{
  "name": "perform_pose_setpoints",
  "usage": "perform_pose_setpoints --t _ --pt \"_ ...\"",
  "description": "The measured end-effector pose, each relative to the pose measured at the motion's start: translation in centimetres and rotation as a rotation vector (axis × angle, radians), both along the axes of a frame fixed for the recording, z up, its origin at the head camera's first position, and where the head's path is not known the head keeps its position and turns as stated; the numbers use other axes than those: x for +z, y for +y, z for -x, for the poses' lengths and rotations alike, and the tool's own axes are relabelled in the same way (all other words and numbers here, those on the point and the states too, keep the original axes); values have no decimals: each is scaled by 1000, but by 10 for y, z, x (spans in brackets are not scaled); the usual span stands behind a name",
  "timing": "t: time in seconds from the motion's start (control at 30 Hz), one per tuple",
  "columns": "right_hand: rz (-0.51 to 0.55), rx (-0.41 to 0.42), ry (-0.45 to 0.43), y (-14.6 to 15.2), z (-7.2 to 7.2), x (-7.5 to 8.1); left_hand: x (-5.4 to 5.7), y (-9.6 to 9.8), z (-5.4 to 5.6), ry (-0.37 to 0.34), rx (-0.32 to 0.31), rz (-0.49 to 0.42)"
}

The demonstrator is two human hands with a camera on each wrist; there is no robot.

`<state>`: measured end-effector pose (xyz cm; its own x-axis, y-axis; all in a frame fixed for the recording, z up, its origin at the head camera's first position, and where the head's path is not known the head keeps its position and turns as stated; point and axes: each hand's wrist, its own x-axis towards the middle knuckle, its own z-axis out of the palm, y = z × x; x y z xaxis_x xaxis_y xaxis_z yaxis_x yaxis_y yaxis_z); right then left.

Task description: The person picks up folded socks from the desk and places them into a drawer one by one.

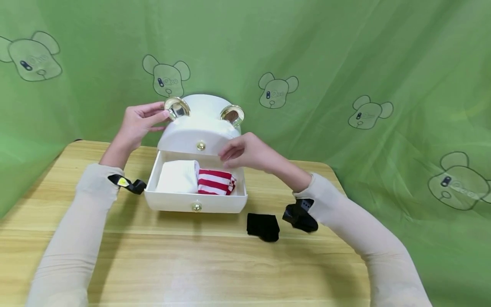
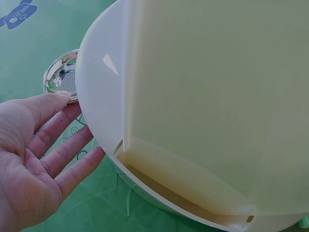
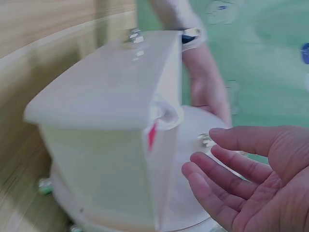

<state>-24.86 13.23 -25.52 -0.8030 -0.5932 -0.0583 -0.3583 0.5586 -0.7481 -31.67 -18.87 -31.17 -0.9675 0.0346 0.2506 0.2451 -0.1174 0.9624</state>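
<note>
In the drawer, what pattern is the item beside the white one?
Folded item: red and white stripes, clearest in the head view.

The striped cloth (image 1: 214, 182) is red and white.

Worktop (image 1: 184, 260): before the curtain (image 1: 326, 51). Box (image 1: 203, 104): on the worktop, towards its rear. Left ear (image 1: 177, 108) and right ear (image 1: 232, 115): on the box's upper part, one each side. Upper knob (image 1: 201, 146): on the box's front, above the drawer (image 1: 165, 201). Drawer: projecting forward from the box, lower knob (image 1: 196, 207) at mid-front. Left cloth (image 1: 177, 177), right cloth (image 1: 214, 182): side by side in the drawer. Third cloth (image 1: 263, 226): on the worktop, right of and before the drawer. Left hand (image 1: 141, 121): at the left ear. Right hand (image 1: 247, 152): above the drawer's right rear.
</note>
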Motion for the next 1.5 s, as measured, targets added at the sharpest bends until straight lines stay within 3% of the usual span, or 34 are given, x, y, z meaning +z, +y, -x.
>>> perform_pose_setpoints --t 0.17,0.33,0.43,0.6,0.73,0.97,1.2,1.5 --pt "137 -28 35 2 -13 4 1 0 0 -5 6 14" --pt "266 -17 38 -1 -35 -8 2 0 -1 -6 10 26" --pt "313 55 -35 -5 -50 -21 2 0 -1 -10 9 22" --pt "334 251 -168 -12 -67 -48 3 1 -1 -16 12 23" --pt "294 306 -255 -14 -76 -71 3 2 -1 -11 10 29" --pt "281 204 -464 -14 -85 -107 3 3 -1 -12 6 27" --pt "381 49 -586 -22 -89 -123 4 2 -1 -9 6 27" --pt "453 -130 -555 -38 -94 -135 3 3 0 -10 -5 2"
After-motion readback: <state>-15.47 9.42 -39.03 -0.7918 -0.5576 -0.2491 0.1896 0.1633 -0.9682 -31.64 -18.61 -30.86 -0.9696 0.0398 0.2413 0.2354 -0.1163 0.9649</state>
